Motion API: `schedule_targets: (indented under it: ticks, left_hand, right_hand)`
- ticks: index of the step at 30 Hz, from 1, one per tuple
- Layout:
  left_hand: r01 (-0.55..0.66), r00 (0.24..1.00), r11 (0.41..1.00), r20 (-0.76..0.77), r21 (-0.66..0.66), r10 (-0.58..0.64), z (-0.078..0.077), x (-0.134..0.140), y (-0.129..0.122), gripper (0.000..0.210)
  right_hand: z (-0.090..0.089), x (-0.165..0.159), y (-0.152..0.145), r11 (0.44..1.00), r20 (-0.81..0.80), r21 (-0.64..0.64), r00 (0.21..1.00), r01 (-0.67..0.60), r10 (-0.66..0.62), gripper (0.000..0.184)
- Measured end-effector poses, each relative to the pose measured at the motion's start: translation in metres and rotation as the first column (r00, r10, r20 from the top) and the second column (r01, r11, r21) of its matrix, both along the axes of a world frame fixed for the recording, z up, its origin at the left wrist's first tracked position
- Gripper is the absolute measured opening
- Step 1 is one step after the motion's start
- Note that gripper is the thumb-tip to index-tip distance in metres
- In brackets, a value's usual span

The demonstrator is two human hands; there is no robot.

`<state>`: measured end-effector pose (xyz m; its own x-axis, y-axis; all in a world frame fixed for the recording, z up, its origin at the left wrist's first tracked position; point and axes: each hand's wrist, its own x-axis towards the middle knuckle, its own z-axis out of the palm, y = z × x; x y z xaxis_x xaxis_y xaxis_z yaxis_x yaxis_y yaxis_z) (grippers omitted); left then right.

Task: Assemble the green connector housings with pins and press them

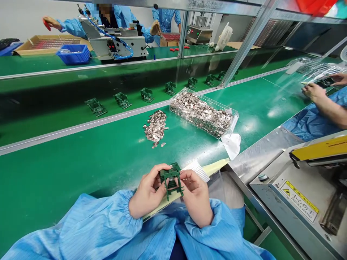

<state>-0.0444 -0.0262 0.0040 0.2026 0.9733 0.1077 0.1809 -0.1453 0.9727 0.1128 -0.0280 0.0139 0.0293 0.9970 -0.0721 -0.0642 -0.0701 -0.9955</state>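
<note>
Between my two hands, close to the table's front edge, is a dark green plastic frame (171,180) with open slots and prongs. My left hand (149,189) is closed on its left side, thumb at the front and fingers behind. At its right side, the fingers of my right hand (196,195) pinch the frame; whether a small part is also between them cannot be made out. Beyond my hands lies a loose heap of small silvery metal pieces (155,126). A clear plastic box (203,122) full of the same pieces stands farther right.
Several similar green frames (121,100) sit in a row on the conveyor belt (62,119) behind a metal rail. At right stands a machine with a warning label (299,200). A co-worker's hands (314,90) hold a dark part. Another person works behind a bench machine (116,39).
</note>
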Motion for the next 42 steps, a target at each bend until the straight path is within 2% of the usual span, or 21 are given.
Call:
schedule_targets:
  ticks: [2,7,13,16,19,20,23,25,30,36,39,42]
  left_hand:
    - [-0.017,1.0,1.0,-0.017,0.0,0.017,0.002,0.001,0.0,0.028]
    - [-0.05,0.998,0.999,-0.034,0.015,0.05,0.01,0.007,-0.002,0.026]
    - [0.027,1.0,1.0,0.013,0.012,-0.027,0.016,0.026,-0.004,0.025]
    - [0.065,0.997,0.998,0.032,-0.002,-0.065,0.018,0.04,0.003,0.025]
    - [0.016,0.993,1.0,0.113,-0.001,-0.016,0.018,0.059,0.022,0.028]
    - [0.006,0.989,1.0,0.149,-0.004,-0.005,0.016,0.067,0.03,0.03]
    - [0.035,0.974,0.999,0.224,-0.001,-0.034,0.006,0.091,0.049,0.033]
    - [0.061,0.972,0.998,0.228,0.015,-0.062,-0.004,0.103,0.056,0.033]
    - [0.067,0.975,0.996,0.207,0.055,-0.077,-0.022,0.106,0.059,0.033]
    - [0.063,0.985,0.996,0.157,0.058,-0.072,-0.024,0.102,0.057,0.033]
    - [0.05,0.99,0.997,0.132,0.05,-0.056,-0.023,0.103,0.058,0.033]
    - [0.034,0.99,0.998,0.138,0.049,-0.041,-0.02,0.104,0.058,0.031]
  right_hand:
    - [0.0,-0.001,0.0,1.0,-0.044,-0.027,0.999,0.006,-0.008,0.023]
    - [0.004,-0.002,-0.001,0.998,-0.105,-0.004,0.992,0.064,-0.065,0.024]
    - [0.012,0.017,-0.009,0.997,-0.109,0.008,0.992,0.071,-0.07,0.027]
    - [0.003,0.043,-0.019,0.989,-0.071,0.027,0.987,0.148,-0.146,0.025]
    - [-0.018,0.071,-0.031,0.942,0.025,0.023,0.942,0.334,-0.335,0.029]
    - [-0.026,0.078,-0.034,0.933,0.064,0.007,0.931,0.36,-0.359,0.033]
    - [-0.047,0.082,-0.036,0.962,0.139,-0.042,0.955,0.269,-0.261,0.042]
    - [-0.057,0.074,-0.031,0.977,0.146,-0.03,0.968,0.212,-0.206,0.044]
    - [-0.07,0.054,-0.016,0.963,0.143,0.034,0.953,0.266,-0.268,0.046]
    - [-0.083,0.056,-0.019,0.956,0.225,0.13,0.931,0.262,-0.286,0.045]
    - [-0.091,0.062,-0.021,0.975,0.292,0.144,0.934,0.17,-0.206,0.044]
    - [-0.096,0.071,-0.023,0.995,0.357,0.092,0.932,0.036,-0.067,0.04]
